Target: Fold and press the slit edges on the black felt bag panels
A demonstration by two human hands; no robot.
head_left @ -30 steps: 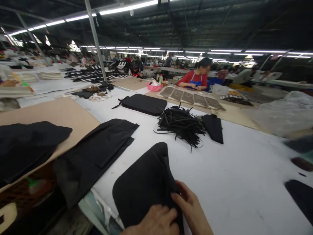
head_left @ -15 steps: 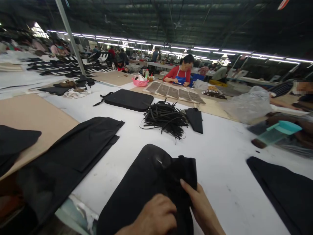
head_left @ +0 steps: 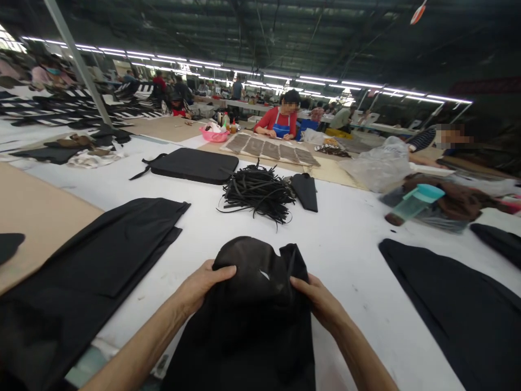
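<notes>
A black fabric piece (head_left: 252, 315) with a rounded far end and a small white mark lies in front of me, partly lifted off the white table (head_left: 350, 282). My left hand (head_left: 207, 282) grips its left edge near the rounded end, thumb on top and the other fingers hidden beneath. On the right edge, my right hand (head_left: 313, 290) pinches a folded-up corner of the same piece, thumb on top. Beyond the piece sits a heap of black strips (head_left: 260, 190), with a small black folded piece (head_left: 305, 191) at its right.
Stacked black fabric panels (head_left: 97, 250) lie to the left, and another black panel (head_left: 451, 304) to the right. Farther back are a black padded cushion (head_left: 195, 164), a turquoise-lidded bottle (head_left: 415, 203), clear plastic bags (head_left: 378, 163) and a pink basket (head_left: 214, 133). A co-worker (head_left: 280, 117) works across the table.
My left hand has moved from over the middle of the black fabric piece to its left edge. The far end is now raised between both hands. The view has turned right.
</notes>
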